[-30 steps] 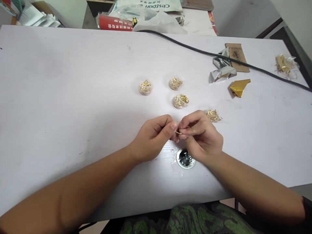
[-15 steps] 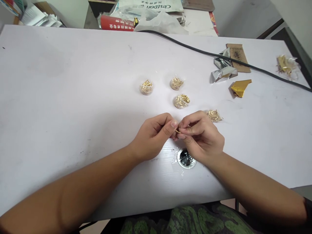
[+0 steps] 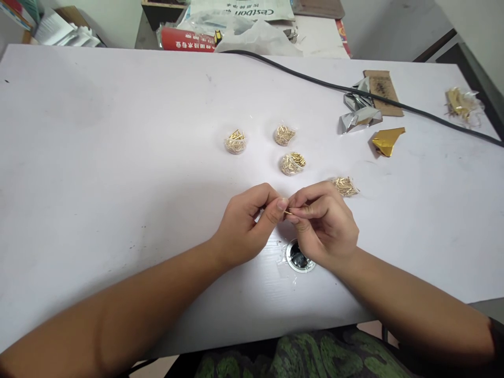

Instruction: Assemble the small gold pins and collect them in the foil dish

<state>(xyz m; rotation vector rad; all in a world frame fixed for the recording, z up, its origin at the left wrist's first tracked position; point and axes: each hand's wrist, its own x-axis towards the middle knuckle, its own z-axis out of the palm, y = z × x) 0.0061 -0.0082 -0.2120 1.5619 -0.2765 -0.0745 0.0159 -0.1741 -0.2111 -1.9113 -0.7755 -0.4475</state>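
Between my two hands is a small, thin gold-coloured metal pin [image 3: 289, 212], mostly covered by fingertips. My left hand [image 3: 252, 223] pinches its left end between thumb and forefinger. The thumb and fingers of my right hand [image 3: 326, 220] close on the other end. Past my hands lie small clear bags of similar gold pins: one bag [image 3: 235, 142] at the left, another bag [image 3: 284, 135] farther back, and a third bag [image 3: 293, 164] nearer. A further bag of pins [image 3: 345, 186] sits just behind my right hand, partly hidden by it.
Under my right wrist a round black dish with a silver rim [image 3: 300, 256] is partly covered. A black cable [image 3: 326, 83] crosses the back of the white table [image 3: 98, 157]. Silver foil [image 3: 361, 119], gold foil [image 3: 388, 142], cardboard [image 3: 388, 94] and a plastic bag [image 3: 464, 105] lie at the right.
Both hands stay nearly in place. My left thumb and fingers have shifted slightly around the pin, with fewer left fingertips showing below. The bags have not moved on the table.
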